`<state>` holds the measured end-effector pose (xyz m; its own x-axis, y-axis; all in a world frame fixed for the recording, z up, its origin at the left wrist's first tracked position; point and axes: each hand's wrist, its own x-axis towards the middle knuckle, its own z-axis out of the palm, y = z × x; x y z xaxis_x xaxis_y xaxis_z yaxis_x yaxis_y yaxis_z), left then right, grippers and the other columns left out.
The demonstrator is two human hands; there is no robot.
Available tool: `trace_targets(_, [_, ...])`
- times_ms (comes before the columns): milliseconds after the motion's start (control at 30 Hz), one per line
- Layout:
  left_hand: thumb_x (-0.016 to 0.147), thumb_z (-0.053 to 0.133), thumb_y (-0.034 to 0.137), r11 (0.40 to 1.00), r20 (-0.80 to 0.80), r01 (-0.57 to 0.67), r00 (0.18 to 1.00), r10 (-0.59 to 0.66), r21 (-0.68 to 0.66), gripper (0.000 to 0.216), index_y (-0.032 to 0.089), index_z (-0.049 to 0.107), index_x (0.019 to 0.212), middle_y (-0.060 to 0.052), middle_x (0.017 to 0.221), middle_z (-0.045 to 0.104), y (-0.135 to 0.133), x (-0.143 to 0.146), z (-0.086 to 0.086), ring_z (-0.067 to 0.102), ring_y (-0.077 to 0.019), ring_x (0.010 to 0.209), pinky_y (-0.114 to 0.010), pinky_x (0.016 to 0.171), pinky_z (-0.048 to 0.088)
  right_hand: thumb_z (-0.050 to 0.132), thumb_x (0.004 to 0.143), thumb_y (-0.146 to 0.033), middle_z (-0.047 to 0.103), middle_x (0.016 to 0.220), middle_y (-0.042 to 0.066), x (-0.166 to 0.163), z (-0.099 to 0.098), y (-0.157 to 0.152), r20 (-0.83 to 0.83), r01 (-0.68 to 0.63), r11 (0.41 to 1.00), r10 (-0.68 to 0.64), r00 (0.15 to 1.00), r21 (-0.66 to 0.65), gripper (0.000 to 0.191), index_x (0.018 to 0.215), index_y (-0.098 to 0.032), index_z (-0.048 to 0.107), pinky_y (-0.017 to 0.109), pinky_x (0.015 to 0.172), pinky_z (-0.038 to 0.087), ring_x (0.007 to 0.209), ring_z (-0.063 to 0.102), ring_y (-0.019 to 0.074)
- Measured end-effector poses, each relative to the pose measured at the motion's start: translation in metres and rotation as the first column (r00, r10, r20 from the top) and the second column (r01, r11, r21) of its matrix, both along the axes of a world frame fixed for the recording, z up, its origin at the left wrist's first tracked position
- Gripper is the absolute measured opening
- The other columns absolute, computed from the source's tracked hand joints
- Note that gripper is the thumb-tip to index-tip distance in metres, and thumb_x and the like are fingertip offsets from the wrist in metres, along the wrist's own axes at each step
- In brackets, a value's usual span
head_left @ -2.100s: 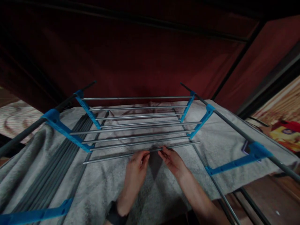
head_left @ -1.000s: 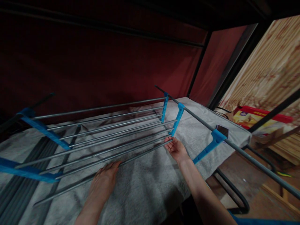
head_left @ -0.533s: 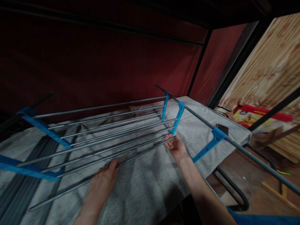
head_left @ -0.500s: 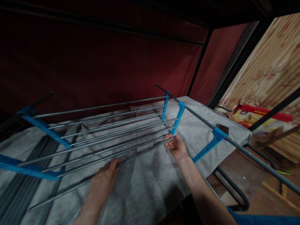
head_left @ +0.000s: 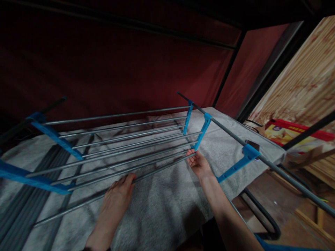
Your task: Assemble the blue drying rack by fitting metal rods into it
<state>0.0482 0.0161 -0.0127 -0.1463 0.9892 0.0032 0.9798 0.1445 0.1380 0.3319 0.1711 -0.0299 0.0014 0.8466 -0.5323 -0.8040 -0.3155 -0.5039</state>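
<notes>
A loose grey metal rod (head_left: 157,170) runs slantwise across a drying rack with blue plastic brackets (head_left: 201,131). My left hand (head_left: 117,195) grips the rod near its middle, fingers curled over it. My right hand (head_left: 199,163) holds the rod's right end, close under the lower tip of the blue bracket. Several other rods (head_left: 125,137) sit fixed between the brackets. A grey towel (head_left: 162,205) lies spread beneath everything.
A dark red fabric wall (head_left: 117,66) stands behind the rack. The rack's dark frame tube (head_left: 285,177) slopes down at the right. A red and yellow box (head_left: 288,134) lies against a wooden panel at the right. More grey rods (head_left: 23,209) lie at the lower left.
My hands have slid apart along the loose rod, the right one to its end by the blue bracket. The view has turned right. In the last half second little has moved.
</notes>
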Motion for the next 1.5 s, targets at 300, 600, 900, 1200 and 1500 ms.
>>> trace_targets(300, [0.095,0.036,0.018,0.998,0.011,0.035,0.999,-0.035,0.054,0.027,0.021,0.059,0.110,-0.007,0.108,0.069,0.001,0.011,0.000,0.065,-0.0232,0.097,-0.035,0.089,0.046,0.047,0.096,-0.015,0.069,0.071,0.000,-0.006,0.004,-0.007,0.026,-0.040,0.999,0.040,0.999,-0.024,0.020,0.081,-0.017,0.060,0.022,0.063,0.056,0.063,0.066,0.0105])
trace_targets(600, [0.094,0.033,0.009,0.993,0.015,0.093,0.995,-0.094,0.072,0.038,0.020,0.059,0.120,-0.010,0.111,0.068,0.001,0.029,-0.009,0.064,-0.0232,0.103,-0.039,0.092,0.047,0.053,0.091,-0.009,0.070,0.075,-0.001,-0.023,-0.007,-0.016,0.077,-0.178,0.980,0.184,0.980,-0.084,0.014,0.085,-0.017,0.063,0.023,0.065,0.057,0.065,0.066,0.0099])
trace_targets(900, [0.088,0.033,-0.001,0.984,0.065,0.145,0.986,-0.152,0.102,0.049,0.020,0.055,0.125,-0.009,0.116,0.065,-0.001,0.043,-0.012,0.060,-0.0213,0.111,-0.041,0.101,0.043,0.053,0.087,-0.005,0.070,0.079,0.003,-0.043,-0.007,-0.039,0.127,-0.312,0.941,0.328,0.936,-0.130,0.015,0.085,-0.015,0.063,0.025,0.070,0.060,0.070,0.068,0.0114])
trace_targets(1200, [0.092,0.039,0.005,0.979,0.083,0.166,0.981,-0.176,0.121,0.034,0.019,0.059,0.116,-0.009,0.113,0.063,-0.009,0.045,-0.002,0.058,-0.0208,0.107,-0.039,0.100,0.043,0.055,0.087,-0.006,0.069,0.084,0.003,-0.043,-0.013,-0.046,0.165,-0.384,0.914,0.401,0.901,-0.130,0.014,0.091,-0.016,0.064,0.026,0.074,0.062,0.077,0.069,0.0116])
trace_targets(1500, [0.092,0.040,0.005,0.989,0.045,0.092,0.994,-0.097,0.112,0.033,0.018,0.062,0.113,-0.010,0.107,0.065,-0.014,0.030,-0.001,0.061,-0.0217,0.101,-0.039,0.095,0.044,0.048,0.094,-0.011,0.065,0.071,-0.002,-0.031,-0.008,-0.031,0.196,-0.249,0.948,0.287,0.938,-0.197,0.020,0.081,-0.019,0.061,0.023,0.060,0.062,0.061,0.067,0.0093])
